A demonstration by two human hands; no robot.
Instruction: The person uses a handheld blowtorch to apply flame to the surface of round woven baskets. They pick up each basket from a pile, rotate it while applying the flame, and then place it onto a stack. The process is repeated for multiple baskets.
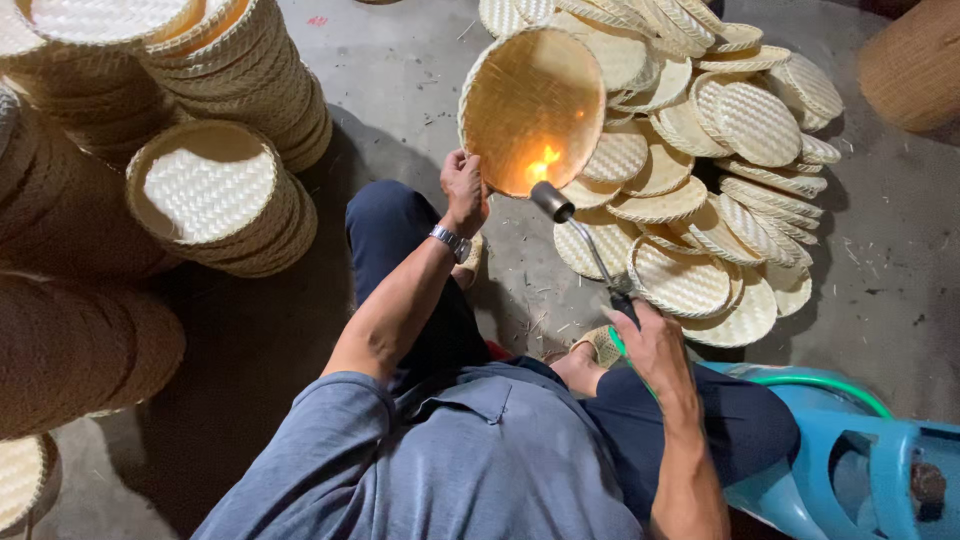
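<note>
My left hand (463,190) grips the lower rim of a round woven bamboo tray (530,105), holding it tilted up with its inside facing me. My right hand (650,345) is closed on the handle of a gas torch (585,240). The torch's metal nozzle points into the tray, and a small orange flame (542,165) burns against the weave. A silver watch sits on my left wrist.
A heap of round woven trays (700,150) lies on the concrete floor ahead and to the right. Tall stacks of trays (215,190) stand at the left. A blue gas cylinder (850,470) with a green hose (820,380) is at the lower right.
</note>
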